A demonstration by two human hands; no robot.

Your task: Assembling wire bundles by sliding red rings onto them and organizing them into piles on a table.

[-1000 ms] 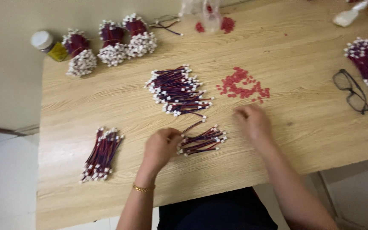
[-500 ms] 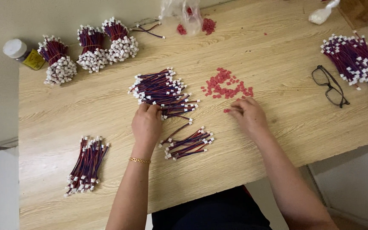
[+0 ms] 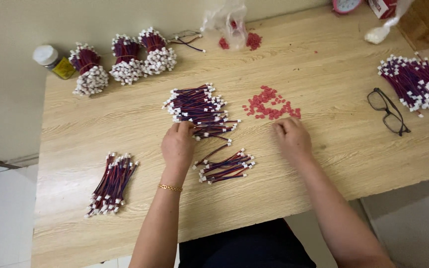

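Hands flat over wooden table (image 3: 323,164). Your left hand (image 3: 178,144) at near edge of loose wire pile (image 3: 198,107) — fingers curled together, tips touching a wire end there; whether pinched, cannot tell. Your right hand (image 3: 290,137) just below scatter of red connector bits (image 3: 270,104), fingers bent down onto table, nothing seen held. Small wire bunch (image 3: 226,167) lies between your wrists. Another bundle (image 3: 111,183) well left. Glasses (image 3: 388,111) to right — beside big wire heap (image 3: 415,84).

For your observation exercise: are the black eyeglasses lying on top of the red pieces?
No, the eyeglasses lie on bare wood, well apart from the red pieces.
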